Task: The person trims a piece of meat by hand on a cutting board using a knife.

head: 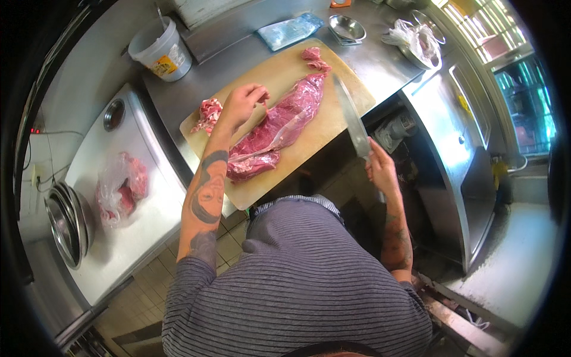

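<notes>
A large piece of raw red meat (285,125) lies slantwise on a worn cutting board (308,160). My left hand (245,101) is above the board at the meat's upper left side, its fingertips pinching a thin strip that reaches down to the meat. In my right hand (381,167) is the handle of a long kitchen knife (351,117), its blade pointing up and left over the board's right edge, apart from the meat. A smaller scrap of meat (314,59) lies at the board's far end. Fatty trimmings (208,115) are heaped at its left, partly behind my left forearm.
A plastic bucket (163,51) stands at the back left, a blue-white package (290,31) and a scale with a metal bowl (347,29) behind the board. On the left white surface are bagged meat (122,187) and nested metal bowls (69,223). A bagged bowl (417,47) sits far right.
</notes>
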The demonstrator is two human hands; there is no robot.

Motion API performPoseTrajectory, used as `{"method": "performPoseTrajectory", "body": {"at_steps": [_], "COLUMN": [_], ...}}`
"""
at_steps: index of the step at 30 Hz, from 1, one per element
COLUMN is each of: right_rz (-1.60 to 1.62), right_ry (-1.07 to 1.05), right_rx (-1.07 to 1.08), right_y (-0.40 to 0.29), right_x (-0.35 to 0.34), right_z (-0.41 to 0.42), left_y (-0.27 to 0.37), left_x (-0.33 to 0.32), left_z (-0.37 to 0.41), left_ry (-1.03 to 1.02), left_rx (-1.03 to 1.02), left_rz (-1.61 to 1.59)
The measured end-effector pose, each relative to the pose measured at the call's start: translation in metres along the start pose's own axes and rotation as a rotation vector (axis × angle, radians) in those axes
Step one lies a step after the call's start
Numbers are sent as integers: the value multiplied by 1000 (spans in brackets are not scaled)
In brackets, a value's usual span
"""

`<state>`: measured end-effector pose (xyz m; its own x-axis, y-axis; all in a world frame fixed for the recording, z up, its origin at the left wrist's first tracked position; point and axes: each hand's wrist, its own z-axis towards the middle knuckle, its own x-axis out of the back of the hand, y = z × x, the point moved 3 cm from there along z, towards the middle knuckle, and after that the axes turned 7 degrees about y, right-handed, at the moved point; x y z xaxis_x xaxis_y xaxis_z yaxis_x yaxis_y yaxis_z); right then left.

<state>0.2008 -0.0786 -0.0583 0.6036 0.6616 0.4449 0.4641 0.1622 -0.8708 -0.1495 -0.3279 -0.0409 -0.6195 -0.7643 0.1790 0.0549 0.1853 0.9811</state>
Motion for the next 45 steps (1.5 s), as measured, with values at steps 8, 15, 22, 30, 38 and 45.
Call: {"method": "performPoseTrajectory", "body": {"at_steps": [8,15,22,30,38,45], "right_rz": [84,93,50,125,155,137], "right_ry": [-438,-472,-488,-536,-613,-626], "right_rx": [-110,-138,-79,-85,-90,-128], "right_y": [-27,-44,-55,-59,-75,-95], "right_x": [-61,-62,-65,-95,-120,-137], "right_z": [-24,-27,-23,7,24,31], "left_y": [39,64,62,65,66,66], "left_x": [-24,-51,-59,-54,-54,-52], "left_z": [13,6,8,8,9,8], "left_ry": [-62,-93,-39,-27,-33,-28], "left_rx": [-224,-273,-374,-293,-316,-292], "left_rz": [372,491,494,502,505,487]}}
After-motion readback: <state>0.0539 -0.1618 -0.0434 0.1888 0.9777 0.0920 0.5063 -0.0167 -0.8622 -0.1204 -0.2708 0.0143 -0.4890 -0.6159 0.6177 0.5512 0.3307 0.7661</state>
